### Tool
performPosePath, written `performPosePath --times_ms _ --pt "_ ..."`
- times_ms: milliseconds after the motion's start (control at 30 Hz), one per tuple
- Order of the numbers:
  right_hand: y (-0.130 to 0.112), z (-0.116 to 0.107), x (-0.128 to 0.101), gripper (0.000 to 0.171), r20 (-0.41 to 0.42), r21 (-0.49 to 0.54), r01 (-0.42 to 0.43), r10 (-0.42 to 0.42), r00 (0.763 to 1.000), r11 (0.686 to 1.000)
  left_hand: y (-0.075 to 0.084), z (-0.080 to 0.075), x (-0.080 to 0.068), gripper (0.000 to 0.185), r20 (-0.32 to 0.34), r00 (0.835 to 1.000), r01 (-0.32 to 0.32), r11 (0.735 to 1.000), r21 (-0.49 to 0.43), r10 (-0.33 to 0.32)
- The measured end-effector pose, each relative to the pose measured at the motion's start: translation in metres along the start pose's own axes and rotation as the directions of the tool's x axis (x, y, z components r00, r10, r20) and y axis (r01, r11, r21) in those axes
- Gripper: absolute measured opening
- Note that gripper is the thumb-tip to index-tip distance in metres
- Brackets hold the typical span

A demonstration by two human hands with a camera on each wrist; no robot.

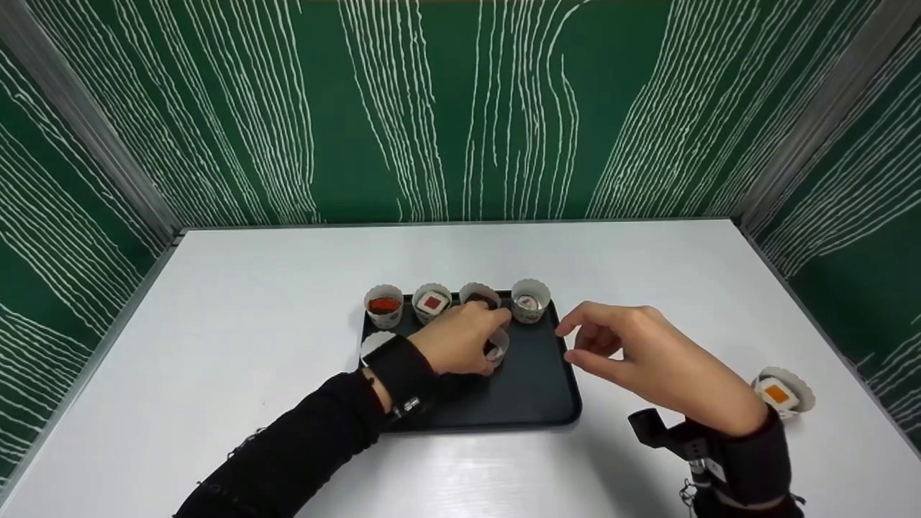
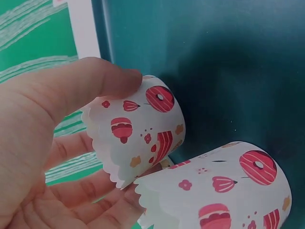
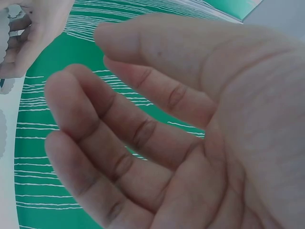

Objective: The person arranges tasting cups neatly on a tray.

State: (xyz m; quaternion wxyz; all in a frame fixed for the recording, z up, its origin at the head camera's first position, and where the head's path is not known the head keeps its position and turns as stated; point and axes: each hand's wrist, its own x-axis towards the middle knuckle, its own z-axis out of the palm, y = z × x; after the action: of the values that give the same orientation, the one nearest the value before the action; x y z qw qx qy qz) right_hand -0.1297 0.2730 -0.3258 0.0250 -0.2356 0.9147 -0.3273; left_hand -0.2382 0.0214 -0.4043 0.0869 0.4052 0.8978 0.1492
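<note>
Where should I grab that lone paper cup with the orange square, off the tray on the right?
Probably pinch the paper cup by its scalloped side wall, coming from above and the left, where the empty right hand is. It tilts toward that side, standing apart from the tray, with nothing crowding it.

Cup row (image 1: 458, 301) blocks tray (image 1: 532, 396) far edge; tray front bare; lone cup (image 1: 781, 392) far right.

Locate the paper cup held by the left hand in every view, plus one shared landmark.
Head: the white scalloped paper cup sits mid-frame, mostly hidden under the left hand, over the black rectangular tray.
Left wrist: centre-left, printed with red motifs, pinched under the thumb; a second such cup lies lower right.
Right wrist: cannot tell; only a scalloped edge shows at top left.
Shared landmark: the green wall with white lines.
</note>
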Motion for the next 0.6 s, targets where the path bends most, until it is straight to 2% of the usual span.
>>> performPosePath --times_ms 100,367,600 --pt "0.0002 0.0006 0.0003 0.018 0.000 0.002 -0.005 0.005 1.000 1.000 -0.0001 0.0016 0.0000 0.049 0.013 1.000 0.011 1.000 -0.013 -0.011" --pt "0.0005 0.0014 0.0005 0.019 0.005 0.001 -0.009 0.009 1.000 1.000 0.0062 0.0046 -0.0054 0.046 0.024 1.000 0.014 0.999 0.045 -0.015" --pt "0.0010 0.0013 -0.0008 0.020 0.000 -0.006 -0.017 0.017 1.000 1.000 0.0087 0.0066 -0.0067 0.048 0.017 0.999 0.045 0.996 0.080 -0.047"
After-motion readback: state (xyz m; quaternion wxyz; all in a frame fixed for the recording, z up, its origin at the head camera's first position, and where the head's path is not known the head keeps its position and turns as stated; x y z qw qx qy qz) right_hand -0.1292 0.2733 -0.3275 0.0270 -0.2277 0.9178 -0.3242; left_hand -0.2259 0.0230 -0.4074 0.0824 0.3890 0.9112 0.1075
